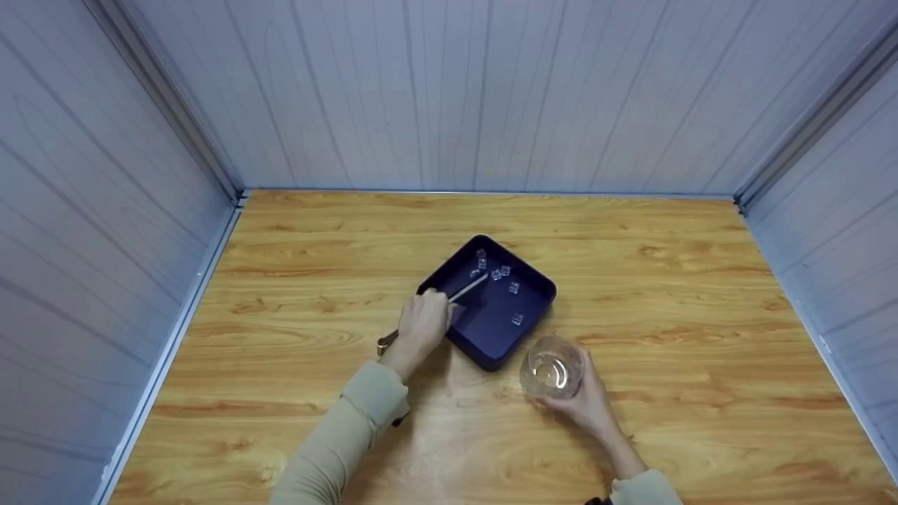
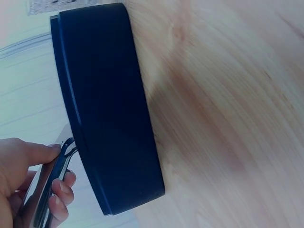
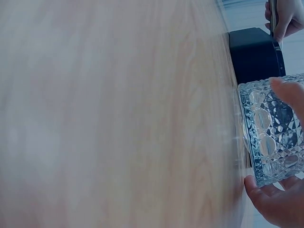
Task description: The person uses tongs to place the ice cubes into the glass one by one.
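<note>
My left hand [image 1: 423, 321] grips a pair of metal tongs [image 2: 45, 190], thumb on one side and fingers curled on the other. The tong tips reach over the near left rim of a dark blue square tray [image 1: 484, 344], close to several small clear cubes [image 1: 514, 287] that lie inside, mostly toward its far corner. To the right of the tray's near corner, my right hand [image 1: 588, 400] holds a clear patterned glass [image 1: 551, 368] round its side. In the right wrist view the cut facets of the glass [image 3: 275, 133] show between thumb and fingers.
A wood-grain table [image 1: 295, 280] carries the tray. Pale panel walls [image 1: 449, 98] enclose it at the back, the left and the right, with metal framing along the corners.
</note>
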### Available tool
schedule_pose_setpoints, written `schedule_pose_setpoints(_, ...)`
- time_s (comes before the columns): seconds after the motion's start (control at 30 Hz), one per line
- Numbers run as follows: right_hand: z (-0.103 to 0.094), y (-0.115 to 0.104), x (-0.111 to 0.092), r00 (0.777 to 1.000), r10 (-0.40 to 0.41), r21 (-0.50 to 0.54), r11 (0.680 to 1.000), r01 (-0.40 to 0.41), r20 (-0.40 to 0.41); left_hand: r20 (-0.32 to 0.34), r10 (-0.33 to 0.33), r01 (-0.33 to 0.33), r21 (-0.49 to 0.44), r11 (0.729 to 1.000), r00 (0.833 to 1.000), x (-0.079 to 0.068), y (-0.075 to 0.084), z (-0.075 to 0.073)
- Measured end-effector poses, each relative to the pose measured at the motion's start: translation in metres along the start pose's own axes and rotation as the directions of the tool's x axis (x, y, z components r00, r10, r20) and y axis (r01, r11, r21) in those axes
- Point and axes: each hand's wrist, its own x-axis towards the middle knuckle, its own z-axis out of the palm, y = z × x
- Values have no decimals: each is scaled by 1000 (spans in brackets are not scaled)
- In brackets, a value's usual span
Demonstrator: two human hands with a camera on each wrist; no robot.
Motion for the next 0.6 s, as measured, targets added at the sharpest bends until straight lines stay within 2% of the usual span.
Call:
schedule_pose_setpoints(0.13, 1, 17, 2, 999, 37, -38, 999, -37, 6, -44, 0, -2, -40, 999, 999, -5, 3, -5)
schedule_pose_setpoints(0.23, 1, 19, 2, 999, 50, -40, 998, -49, 10, -73, 12, -16, -48, 999, 997, -10, 5, -9)
schedule_pose_setpoints(0.5, 0, -5, -1, 1000, 7, 4, 1000, -7, -10, -64, 18, -26, -129, 991, 998, -20, 11, -20)
schedule_pose_setpoints(0.6, 0, -2, -1, 1000, 28, -5, 1000, -28, -5, -68, 32, -43, -158, 986, 997, -24, 14, -26)
